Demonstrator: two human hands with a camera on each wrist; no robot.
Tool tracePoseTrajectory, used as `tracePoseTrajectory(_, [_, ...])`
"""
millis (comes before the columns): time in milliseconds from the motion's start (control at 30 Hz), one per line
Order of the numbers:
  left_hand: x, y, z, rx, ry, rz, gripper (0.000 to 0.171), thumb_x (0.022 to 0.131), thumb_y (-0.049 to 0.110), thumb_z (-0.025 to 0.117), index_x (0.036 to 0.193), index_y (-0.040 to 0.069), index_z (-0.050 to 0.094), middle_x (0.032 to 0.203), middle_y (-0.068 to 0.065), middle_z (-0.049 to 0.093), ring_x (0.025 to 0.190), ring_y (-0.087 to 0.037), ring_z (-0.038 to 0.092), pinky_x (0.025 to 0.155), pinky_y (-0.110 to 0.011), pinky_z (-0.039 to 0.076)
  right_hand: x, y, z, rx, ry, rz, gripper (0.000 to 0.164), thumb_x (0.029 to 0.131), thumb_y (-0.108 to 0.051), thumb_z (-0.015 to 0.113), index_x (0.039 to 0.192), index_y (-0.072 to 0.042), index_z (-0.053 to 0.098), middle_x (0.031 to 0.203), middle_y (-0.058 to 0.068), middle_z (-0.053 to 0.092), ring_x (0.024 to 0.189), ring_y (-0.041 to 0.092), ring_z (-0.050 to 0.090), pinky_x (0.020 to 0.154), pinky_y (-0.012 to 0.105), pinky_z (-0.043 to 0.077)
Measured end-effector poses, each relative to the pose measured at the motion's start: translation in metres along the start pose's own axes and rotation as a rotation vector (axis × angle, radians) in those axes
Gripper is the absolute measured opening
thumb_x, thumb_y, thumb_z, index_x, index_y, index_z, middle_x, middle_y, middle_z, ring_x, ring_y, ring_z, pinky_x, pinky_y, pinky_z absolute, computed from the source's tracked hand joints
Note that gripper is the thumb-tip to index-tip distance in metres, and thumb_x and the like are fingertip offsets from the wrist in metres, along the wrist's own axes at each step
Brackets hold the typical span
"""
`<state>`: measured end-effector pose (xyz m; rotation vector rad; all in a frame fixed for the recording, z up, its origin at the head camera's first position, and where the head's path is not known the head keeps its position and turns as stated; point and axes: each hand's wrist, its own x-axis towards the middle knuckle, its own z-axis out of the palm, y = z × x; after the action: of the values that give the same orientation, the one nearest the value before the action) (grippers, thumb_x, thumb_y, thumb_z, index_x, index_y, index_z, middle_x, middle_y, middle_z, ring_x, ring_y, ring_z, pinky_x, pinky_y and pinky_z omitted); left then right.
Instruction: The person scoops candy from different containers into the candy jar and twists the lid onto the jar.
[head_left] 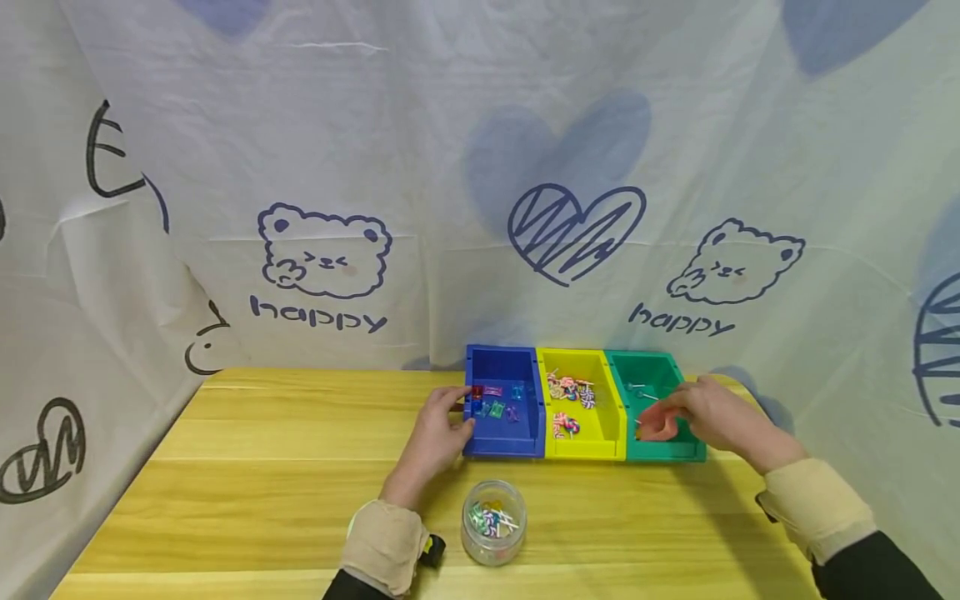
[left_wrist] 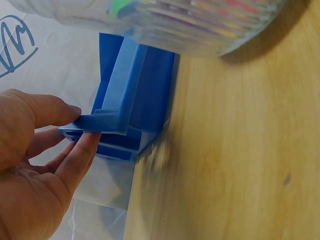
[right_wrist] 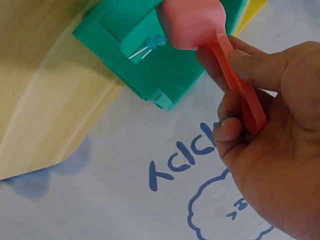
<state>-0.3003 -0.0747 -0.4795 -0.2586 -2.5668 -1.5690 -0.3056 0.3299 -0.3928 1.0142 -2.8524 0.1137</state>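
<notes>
My right hand (head_left: 712, 410) grips the handle of a pink scoop (right_wrist: 195, 22), its bowl down inside the green bin (head_left: 645, 367). Small lollipops with teal heads (right_wrist: 155, 42) lie in that bin beside the scoop. At the other end of the row, my left hand (left_wrist: 45, 150) pinches the rim of the blue bin (left_wrist: 150, 90) between thumb and fingers. Several clear wrapped candies (head_left: 497, 409) rest in the blue bin. Between the two stands the yellow bin (head_left: 607, 417), with swirled lollipops (head_left: 570, 390) in it. What the scoop's bowl contains is hidden.
A clear jar (head_left: 493, 550) holding mixed small candies stands in front of the blue bin, close to my left forearm. The three bins sit side by side near the back edge of the wooden table (head_left: 300, 483). A printed cloth (head_left: 450, 167) hangs behind.
</notes>
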Motion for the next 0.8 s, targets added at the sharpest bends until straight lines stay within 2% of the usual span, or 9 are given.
tracePoseTrajectory(100, [0.000, 0.000, 0.000, -0.001, -0.003, -0.011, 0.050, 0.094, -0.002, 0.071, 0.143, 0.000, 0.059, 0.143, -0.021, 0.052, 0.121, -0.037, 0.061, 0.088, -0.037, 0.062, -0.002, 0.001, 0.002, 0.010, 0.004, 0.019, 0.042, 0.081, 0.021, 0.055, 0.080, -0.015, 0.075, 0.089, -0.006, 0.075, 0.073, 0.011, 0.060, 0.072, 0.035, 0.048])
tracePoseTrajectory(267, [0.001, 0.000, 0.001, 0.000, -0.006, -0.020, 0.050, 0.095, -0.002, 0.070, 0.143, 0.000, 0.059, 0.144, -0.021, 0.052, 0.121, -0.037, 0.061, 0.088, -0.038, 0.062, -0.005, 0.002, 0.008, 0.054, -0.010, 0.087, 0.027, 0.088, 0.014, 0.063, 0.097, -0.002, 0.081, 0.091, 0.003, 0.076, 0.079, 0.021, 0.068, 0.075, 0.041, 0.061])
tracePoseTrajectory(333, [0.001, 0.001, 0.001, -0.003, -0.004, -0.016, 0.050, 0.095, -0.002, 0.070, 0.143, -0.001, 0.059, 0.144, -0.022, 0.052, 0.121, -0.037, 0.061, 0.088, -0.038, 0.062, -0.006, 0.002, 0.010, 0.082, -0.019, 0.118, 0.022, 0.092, 0.009, 0.066, 0.106, 0.001, 0.080, 0.095, 0.007, 0.077, 0.084, 0.026, 0.071, 0.078, 0.045, 0.062])
tracePoseTrajectory(467, [0.001, 0.002, 0.001, -0.002, -0.004, -0.017, 0.050, 0.095, -0.002, 0.070, 0.143, -0.001, 0.059, 0.144, -0.022, 0.052, 0.120, -0.037, 0.061, 0.088, -0.038, 0.062, -0.008, 0.000, 0.015, 0.100, 0.003, 0.151, 0.019, 0.094, 0.005, 0.067, 0.109, 0.002, 0.079, 0.100, 0.010, 0.078, 0.089, 0.031, 0.072, 0.081, 0.049, 0.061])
tracePoseTrajectory(633, [0.000, 0.002, 0.000, 0.010, 0.000, -0.023, 0.050, 0.095, -0.001, 0.071, 0.144, 0.000, 0.059, 0.143, -0.022, 0.052, 0.120, -0.037, 0.061, 0.089, -0.040, 0.062, -0.012, -0.004, 0.022, 0.061, 0.068, 0.181, 0.020, 0.096, 0.002, 0.067, 0.112, 0.001, 0.079, 0.097, 0.009, 0.076, 0.087, 0.029, 0.071, 0.081, 0.048, 0.061])
tracePoseTrajectory(800, [-0.001, 0.003, 0.000, 0.011, 0.000, -0.032, 0.050, 0.095, -0.001, 0.070, 0.144, 0.001, 0.059, 0.144, -0.022, 0.051, 0.121, -0.037, 0.061, 0.092, -0.042, 0.061, -0.016, -0.007, 0.030, 0.033, 0.092, 0.245, 0.022, 0.097, 0.001, 0.065, 0.116, 0.003, 0.077, 0.092, 0.009, 0.072, 0.082, 0.026, 0.067, 0.077, 0.047, 0.061])
